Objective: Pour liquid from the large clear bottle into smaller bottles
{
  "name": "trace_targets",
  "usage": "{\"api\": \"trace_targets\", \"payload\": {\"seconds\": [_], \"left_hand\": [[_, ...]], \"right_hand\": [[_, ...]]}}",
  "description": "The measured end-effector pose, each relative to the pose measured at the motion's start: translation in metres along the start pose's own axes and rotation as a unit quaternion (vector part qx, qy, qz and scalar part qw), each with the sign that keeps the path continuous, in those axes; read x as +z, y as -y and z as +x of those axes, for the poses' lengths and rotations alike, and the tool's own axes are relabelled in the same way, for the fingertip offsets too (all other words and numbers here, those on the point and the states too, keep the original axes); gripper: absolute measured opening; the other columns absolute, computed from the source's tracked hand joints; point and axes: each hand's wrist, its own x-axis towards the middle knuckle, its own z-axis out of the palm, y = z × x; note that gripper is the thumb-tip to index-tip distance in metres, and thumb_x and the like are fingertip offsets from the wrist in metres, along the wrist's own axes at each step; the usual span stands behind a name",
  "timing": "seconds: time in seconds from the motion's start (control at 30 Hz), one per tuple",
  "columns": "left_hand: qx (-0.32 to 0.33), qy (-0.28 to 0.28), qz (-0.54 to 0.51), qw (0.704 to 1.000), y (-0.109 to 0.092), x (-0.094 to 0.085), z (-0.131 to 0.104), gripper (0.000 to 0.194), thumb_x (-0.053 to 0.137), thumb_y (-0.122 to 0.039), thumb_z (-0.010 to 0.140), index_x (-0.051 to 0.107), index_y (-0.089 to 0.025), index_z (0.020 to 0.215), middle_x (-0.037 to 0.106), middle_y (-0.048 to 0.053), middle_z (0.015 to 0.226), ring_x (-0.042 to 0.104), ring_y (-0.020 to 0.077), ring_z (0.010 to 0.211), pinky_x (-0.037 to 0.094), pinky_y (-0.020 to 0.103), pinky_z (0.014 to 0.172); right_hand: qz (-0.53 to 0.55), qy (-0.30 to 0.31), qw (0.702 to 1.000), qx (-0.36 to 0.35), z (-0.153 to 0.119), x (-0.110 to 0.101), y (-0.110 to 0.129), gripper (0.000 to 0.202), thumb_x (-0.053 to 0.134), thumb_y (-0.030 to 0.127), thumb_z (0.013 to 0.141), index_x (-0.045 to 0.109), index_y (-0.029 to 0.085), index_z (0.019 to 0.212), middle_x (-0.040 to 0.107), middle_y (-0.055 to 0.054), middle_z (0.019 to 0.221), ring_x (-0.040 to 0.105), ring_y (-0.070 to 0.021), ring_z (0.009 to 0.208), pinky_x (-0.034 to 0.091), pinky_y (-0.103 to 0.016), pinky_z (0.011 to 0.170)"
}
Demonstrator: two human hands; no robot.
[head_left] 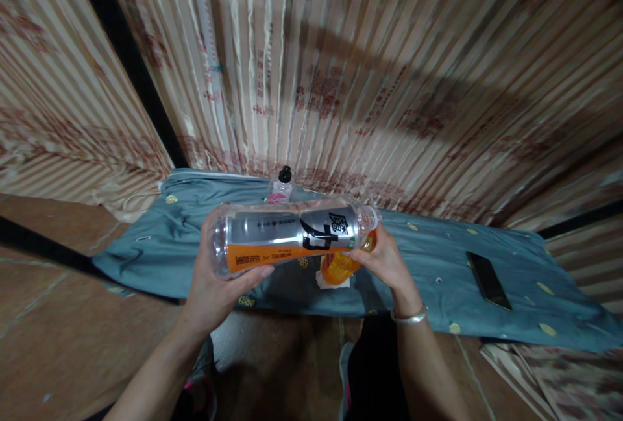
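My left hand (pixel 219 278) is wrapped around the base end of a clear plastic drink bottle (pixel 287 233) with a silver and orange label. The bottle lies almost level in the air, its neck to the right. No liquid is visible through its clear ends. Beneath that neck, a clear container of orange liquid (pixel 338 268) rests on a white tissue (pixel 324 283). My right hand (pixel 384 255), with a silver bangle at the wrist, is closed around this container's upper part, right beside the bottle's mouth. Its top is hidden by the fingers and bottle.
A blue-green patterned cloth (pixel 423 278) covers the low surface. Behind the drink bottle stands a small bottle with a black cap (pixel 285 176). A black phone (pixel 488 279) lies at the right. Striped curtains (pixel 341 84) hang behind, with dark poles (pixel 131 64) at the left.
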Motion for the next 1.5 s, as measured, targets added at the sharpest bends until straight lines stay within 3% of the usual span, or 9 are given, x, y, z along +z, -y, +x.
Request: {"api": "trace_targets", "payload": {"seconds": [0.73,1.1,1.5], "left_hand": [[0.005,0.013,0.005,1.000,0.0017,-0.0017,0.0010,0.097,0.100,-0.043,0.055,0.058,-0.025,0.140,0.070,0.014,0.143,0.069,0.0435,0.138,0.054,0.059,0.123],[0.005,0.002,-0.008,1.000,-0.0009,0.0002,0.0008,0.096,0.101,-0.041,0.052,0.056,-0.026,0.136,0.072,0.014,0.137,0.073,0.0414,0.130,0.058,0.059,0.117],[0.009,-0.001,-0.012,1.000,0.0019,0.0005,0.0004,0.098,0.100,-0.041,0.052,0.056,-0.024,0.138,0.073,0.015,0.137,0.074,0.0411,0.128,0.061,0.057,0.113]], "right_hand": [[0.005,0.000,1.000,-0.002,0.0005,0.0001,0.0015,0.091,0.096,0.067,0.066,0.066,0.024,0.141,0.083,-0.013,0.124,0.078,-0.0393,0.112,0.062,-0.053,0.101],[0.007,0.006,1.000,-0.002,0.0006,-0.0001,0.0025,0.096,0.096,0.070,0.066,0.065,0.023,0.143,0.082,-0.015,0.126,0.078,-0.0414,0.116,0.062,-0.054,0.102],[0.011,0.003,1.000,0.005,0.0010,0.0012,0.0025,0.096,0.098,0.067,0.064,0.065,0.023,0.143,0.083,-0.012,0.119,0.079,-0.0383,0.108,0.063,-0.052,0.097]]}}
